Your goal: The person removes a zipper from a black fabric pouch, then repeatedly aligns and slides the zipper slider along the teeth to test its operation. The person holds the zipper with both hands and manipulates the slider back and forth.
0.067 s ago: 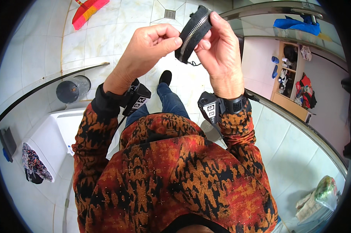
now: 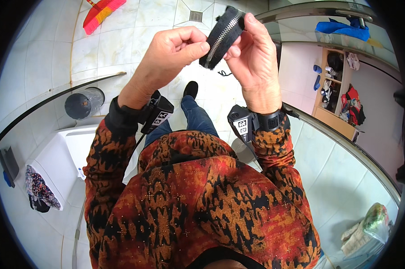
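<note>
A black zipper (image 2: 221, 41) with silver metal teeth is held up in front of me, slanting from upper right to lower left. My left hand (image 2: 169, 56) pinches its left edge between thumb and curled fingers. On the other side, my right hand (image 2: 257, 62) grips the upper right edge with thumb and fingers; part of the grip is hidden behind the black fabric. A thin, curled black thread (image 2: 224, 73) dangles just below, beside my right hand. Whether the zipper is a loose strip or part of something larger I cannot tell.
A lidless grey bin (image 2: 83, 104) and a white basin (image 2: 72, 148) are at the left. Glass panels with metal rails (image 2: 310, 11) curve along the right, past which stands a shelf with shoes (image 2: 330, 85). A red broom head (image 2: 103, 15) lies at the far left.
The zipper's lower end has lifted slightly, and the dangling thread now shows apart from it. Both hands stay nearly in place.
</note>
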`<action>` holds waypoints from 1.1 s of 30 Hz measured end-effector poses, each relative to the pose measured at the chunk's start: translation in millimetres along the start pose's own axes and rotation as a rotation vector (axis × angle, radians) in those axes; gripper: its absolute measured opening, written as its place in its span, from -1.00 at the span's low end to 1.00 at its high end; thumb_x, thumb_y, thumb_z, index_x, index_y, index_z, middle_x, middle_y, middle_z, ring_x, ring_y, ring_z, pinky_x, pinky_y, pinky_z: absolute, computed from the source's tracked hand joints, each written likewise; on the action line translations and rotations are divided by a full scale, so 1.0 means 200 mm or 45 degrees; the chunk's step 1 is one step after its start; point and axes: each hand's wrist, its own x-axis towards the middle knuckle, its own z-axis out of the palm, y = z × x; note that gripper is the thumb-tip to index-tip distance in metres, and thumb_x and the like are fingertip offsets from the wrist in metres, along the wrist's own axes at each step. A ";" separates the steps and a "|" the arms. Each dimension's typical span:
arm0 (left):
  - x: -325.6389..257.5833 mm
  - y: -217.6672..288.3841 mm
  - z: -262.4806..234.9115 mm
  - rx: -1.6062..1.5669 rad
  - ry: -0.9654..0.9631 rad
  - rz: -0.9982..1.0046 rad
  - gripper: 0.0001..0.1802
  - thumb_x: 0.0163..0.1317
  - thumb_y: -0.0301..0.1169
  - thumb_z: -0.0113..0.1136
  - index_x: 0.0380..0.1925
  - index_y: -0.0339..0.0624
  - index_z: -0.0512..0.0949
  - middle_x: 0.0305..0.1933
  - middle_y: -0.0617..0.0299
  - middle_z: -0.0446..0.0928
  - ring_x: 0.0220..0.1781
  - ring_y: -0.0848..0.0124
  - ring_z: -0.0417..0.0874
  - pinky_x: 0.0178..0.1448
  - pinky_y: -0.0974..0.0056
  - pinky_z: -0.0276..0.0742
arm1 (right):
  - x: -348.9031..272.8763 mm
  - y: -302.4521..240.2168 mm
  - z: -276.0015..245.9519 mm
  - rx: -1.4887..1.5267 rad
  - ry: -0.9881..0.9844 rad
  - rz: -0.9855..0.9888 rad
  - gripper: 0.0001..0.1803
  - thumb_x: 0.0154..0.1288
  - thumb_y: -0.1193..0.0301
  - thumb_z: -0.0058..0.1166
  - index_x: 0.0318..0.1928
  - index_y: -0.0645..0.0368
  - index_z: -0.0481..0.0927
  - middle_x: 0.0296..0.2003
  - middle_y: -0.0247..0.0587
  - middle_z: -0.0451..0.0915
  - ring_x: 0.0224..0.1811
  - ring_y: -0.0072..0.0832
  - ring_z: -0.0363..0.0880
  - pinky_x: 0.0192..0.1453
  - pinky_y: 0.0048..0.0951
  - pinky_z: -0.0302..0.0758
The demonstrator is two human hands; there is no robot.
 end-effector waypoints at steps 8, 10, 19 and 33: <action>0.02 0.06 -0.02 0.039 0.256 -0.014 -0.86 0.19 -0.41 0.01 -0.45 -0.24 0.49 -0.58 0.45 0.31 -0.54 0.68 0.23 -0.44 0.56 0.12 | -0.02 0.01 0.01 -0.422 -0.023 -0.074 -0.81 0.19 0.37 0.03 -0.50 0.19 0.47 -0.67 -0.32 0.46 -0.72 -0.62 0.37 -0.61 -0.65 0.32; 0.00 0.08 -0.03 0.110 0.299 0.018 -0.85 0.20 -0.42 0.01 -0.42 -0.26 0.51 -0.59 0.44 0.33 -0.55 0.67 0.23 -0.44 0.56 0.13 | -0.01 0.02 0.00 -0.420 -0.020 -0.101 -0.80 0.20 0.37 0.02 -0.52 0.20 0.46 -0.64 -0.27 0.50 -0.70 -0.60 0.41 -0.56 -0.64 0.35; -0.05 0.07 0.04 0.155 0.368 0.044 -0.92 0.10 -0.52 0.14 -0.45 -0.33 0.51 -0.58 0.45 0.40 -0.55 0.78 0.32 -0.52 0.65 0.19 | -0.03 0.03 0.02 -0.600 0.091 -0.207 -0.78 0.20 0.38 0.01 -0.51 0.26 0.51 -0.58 -0.18 0.57 -0.62 -0.57 0.50 -0.47 -0.62 0.42; 0.00 0.02 -0.01 -0.236 0.306 -0.142 -0.88 0.16 -0.42 -0.04 -0.49 -0.21 0.40 -0.62 0.41 0.29 -0.61 0.66 0.20 -0.50 0.57 0.07 | -0.07 0.05 -0.01 -0.745 0.052 -0.405 -0.79 0.18 0.45 0.01 -0.51 0.34 0.55 -0.59 -0.15 0.58 -0.57 -0.56 0.53 -0.45 -0.61 0.43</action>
